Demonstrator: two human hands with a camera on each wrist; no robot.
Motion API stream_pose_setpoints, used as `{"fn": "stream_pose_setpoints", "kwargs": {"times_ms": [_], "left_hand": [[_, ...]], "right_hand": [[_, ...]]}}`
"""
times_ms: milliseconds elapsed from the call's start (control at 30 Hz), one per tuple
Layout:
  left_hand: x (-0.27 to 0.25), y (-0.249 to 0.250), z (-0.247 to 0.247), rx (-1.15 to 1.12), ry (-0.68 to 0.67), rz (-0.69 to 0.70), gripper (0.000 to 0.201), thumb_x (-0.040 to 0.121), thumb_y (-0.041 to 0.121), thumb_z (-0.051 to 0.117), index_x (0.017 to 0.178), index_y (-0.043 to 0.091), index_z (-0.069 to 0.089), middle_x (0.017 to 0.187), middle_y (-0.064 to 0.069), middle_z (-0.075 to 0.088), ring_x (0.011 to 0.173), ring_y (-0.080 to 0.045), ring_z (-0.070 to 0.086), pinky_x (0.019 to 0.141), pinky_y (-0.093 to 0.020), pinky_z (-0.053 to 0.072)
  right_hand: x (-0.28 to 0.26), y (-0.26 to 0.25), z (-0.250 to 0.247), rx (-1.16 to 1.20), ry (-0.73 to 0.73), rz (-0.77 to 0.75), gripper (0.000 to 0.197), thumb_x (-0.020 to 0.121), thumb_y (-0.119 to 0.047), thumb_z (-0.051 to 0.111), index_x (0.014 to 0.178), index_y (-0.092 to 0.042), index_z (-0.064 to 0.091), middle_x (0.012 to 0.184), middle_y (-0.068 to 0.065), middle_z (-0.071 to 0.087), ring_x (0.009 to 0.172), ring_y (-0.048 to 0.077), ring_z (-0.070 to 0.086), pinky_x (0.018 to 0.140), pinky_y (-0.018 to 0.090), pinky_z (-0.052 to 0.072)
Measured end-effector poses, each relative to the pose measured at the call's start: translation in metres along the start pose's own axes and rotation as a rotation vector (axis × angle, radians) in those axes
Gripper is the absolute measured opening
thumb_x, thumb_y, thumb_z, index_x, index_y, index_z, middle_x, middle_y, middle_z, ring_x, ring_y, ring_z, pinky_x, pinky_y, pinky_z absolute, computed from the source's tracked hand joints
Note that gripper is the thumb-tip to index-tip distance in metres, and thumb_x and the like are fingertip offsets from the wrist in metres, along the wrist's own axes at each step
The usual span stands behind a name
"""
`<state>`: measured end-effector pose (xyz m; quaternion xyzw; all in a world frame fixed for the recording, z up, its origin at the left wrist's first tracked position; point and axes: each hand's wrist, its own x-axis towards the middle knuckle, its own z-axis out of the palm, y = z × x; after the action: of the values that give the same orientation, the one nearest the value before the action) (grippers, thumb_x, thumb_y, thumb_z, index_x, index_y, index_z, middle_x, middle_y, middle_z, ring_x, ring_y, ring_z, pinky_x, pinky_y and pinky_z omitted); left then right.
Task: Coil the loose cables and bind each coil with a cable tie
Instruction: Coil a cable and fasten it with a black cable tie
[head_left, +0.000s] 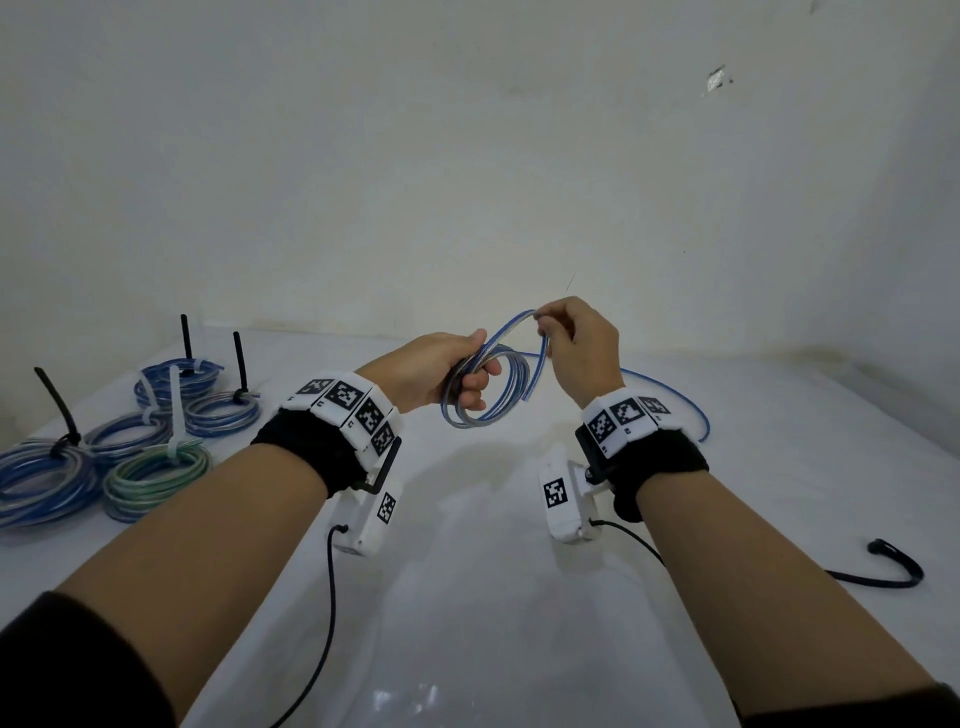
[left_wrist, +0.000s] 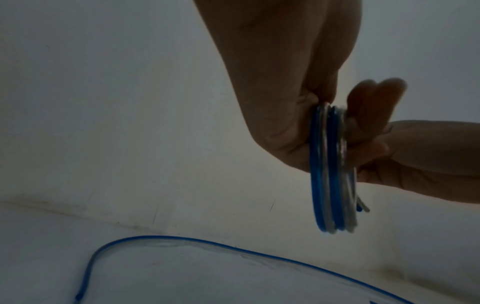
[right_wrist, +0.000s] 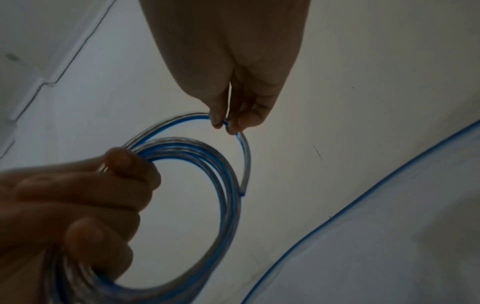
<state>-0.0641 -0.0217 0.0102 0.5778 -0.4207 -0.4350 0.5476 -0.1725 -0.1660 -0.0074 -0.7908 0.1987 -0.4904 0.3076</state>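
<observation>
My left hand grips a small coil of blue and clear cable above the white table, its fingers curled round the bundled turns. My right hand pinches the last stretch of the same cable between thumb and fingertips, just above the coil. The short free end hangs down beside the coil. In the left wrist view the coil shows edge-on between both hands. A second loose blue cable lies on the table behind my right wrist.
Several tied coils with black and white cable ties sit at the table's left. A black cable tie lies near the right edge. A white wall stands behind the table.
</observation>
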Motion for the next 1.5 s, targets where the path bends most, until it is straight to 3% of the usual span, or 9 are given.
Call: {"fn": "stream_pose_setpoints", "kwargs": {"times_ms": [200, 267, 367, 500, 733, 833, 1033, 1233, 1500], "left_hand": [[-0.007, 0.005, -0.004, -0.024, -0.088, 0.051, 0.036, 0.103, 0.025, 0.026, 0.086, 0.006, 0.052, 0.051, 0.005, 0.044, 0.051, -0.015, 0.052, 0.065, -0.025, 0.051], [-0.005, 0.009, -0.003, -0.139, -0.043, 0.131, 0.035, 0.103, 0.025, 0.026, 0.085, 0.009, 0.051, 0.05, 0.008, 0.041, 0.046, -0.011, 0.045, 0.065, -0.025, 0.05], [0.004, 0.015, -0.001, -0.291, 0.046, 0.244, 0.035, 0.103, 0.029, 0.027, 0.083, 0.012, 0.051, 0.05, 0.01, 0.038, 0.045, -0.006, 0.037, 0.063, -0.023, 0.045], [0.016, 0.016, 0.004, -0.401, 0.223, 0.307, 0.039, 0.102, 0.036, 0.027, 0.079, 0.014, 0.049, 0.046, 0.011, 0.035, 0.042, -0.005, 0.033, 0.06, -0.023, 0.042], [0.016, 0.019, -0.002, -0.721, 0.184, 0.298, 0.038, 0.1, 0.022, 0.024, 0.078, 0.01, 0.052, 0.048, 0.007, 0.04, 0.041, -0.008, 0.037, 0.065, -0.025, 0.037], [0.013, 0.02, 0.0, -0.686, 0.144, 0.317, 0.035, 0.102, 0.025, 0.027, 0.083, 0.011, 0.053, 0.052, 0.007, 0.043, 0.046, -0.007, 0.042, 0.067, -0.023, 0.042], [0.018, 0.016, 0.003, -0.613, 0.266, 0.336, 0.042, 0.1, 0.043, 0.031, 0.077, 0.014, 0.05, 0.048, 0.009, 0.037, 0.041, -0.006, 0.036, 0.063, -0.022, 0.04], [0.017, 0.013, 0.014, -0.791, 0.166, 0.358, 0.039, 0.1, 0.031, 0.025, 0.085, 0.008, 0.051, 0.062, 0.002, 0.044, 0.052, -0.012, 0.043, 0.07, -0.026, 0.041], [0.019, 0.007, 0.026, -0.252, 0.334, 0.42, 0.036, 0.102, 0.037, 0.031, 0.085, 0.012, 0.051, 0.053, 0.008, 0.04, 0.045, -0.008, 0.036, 0.059, -0.024, 0.039]], "right_hand": [[0.009, 0.007, -0.009, 0.004, 0.117, 0.147, 0.014, 0.093, -0.006, 0.049, 0.096, -0.004, 0.063, 0.082, 0.008, 0.063, 0.077, 0.019, 0.056, 0.079, 0.032, 0.051], [0.003, 0.01, -0.008, 0.011, 0.065, 0.203, 0.007, 0.093, -0.005, 0.05, 0.098, -0.008, 0.054, 0.077, 0.007, 0.062, 0.071, 0.019, 0.055, 0.069, 0.025, 0.048], [-0.012, 0.01, 0.002, 0.042, -0.052, 0.23, 0.016, 0.091, -0.003, 0.051, 0.096, -0.014, 0.04, 0.07, 0.006, 0.058, 0.062, 0.02, 0.053, 0.062, 0.031, 0.046], [-0.024, -0.001, 0.011, 0.121, -0.151, 0.181, 0.018, 0.09, 0.001, 0.051, 0.083, -0.015, 0.048, 0.071, 0.009, 0.059, 0.05, 0.014, 0.054, 0.05, 0.023, 0.047], [-0.03, -0.003, 0.013, 0.297, -0.22, 0.151, 0.028, 0.081, 0.014, 0.052, 0.097, -0.006, 0.064, 0.087, 0.013, 0.066, 0.073, 0.015, 0.066, 0.073, 0.025, 0.057], [-0.032, -0.005, 0.011, 0.307, -0.177, 0.137, 0.019, 0.08, 0.009, 0.062, 0.091, -0.006, 0.066, 0.077, 0.01, 0.067, 0.073, 0.023, 0.067, 0.074, 0.027, 0.058], [-0.037, -0.011, 0.013, 0.25, -0.169, 0.058, 0.005, 0.081, -0.002, 0.068, 0.081, -0.006, 0.067, 0.078, 0.007, 0.064, 0.058, 0.012, 0.061, 0.063, 0.022, 0.053], [-0.041, -0.015, 0.019, 0.19, -0.157, 0.086, 0.006, 0.087, -0.014, 0.065, 0.081, -0.014, 0.063, 0.069, -0.006, 0.061, 0.052, 0.003, 0.058, 0.058, 0.017, 0.049], [-0.047, -0.021, 0.019, 0.217, -0.194, 0.139, 0.012, 0.083, -0.015, 0.068, 0.076, -0.006, 0.063, 0.064, 0.0, 0.062, 0.051, 0.013, 0.059, 0.062, 0.032, 0.054]]}}
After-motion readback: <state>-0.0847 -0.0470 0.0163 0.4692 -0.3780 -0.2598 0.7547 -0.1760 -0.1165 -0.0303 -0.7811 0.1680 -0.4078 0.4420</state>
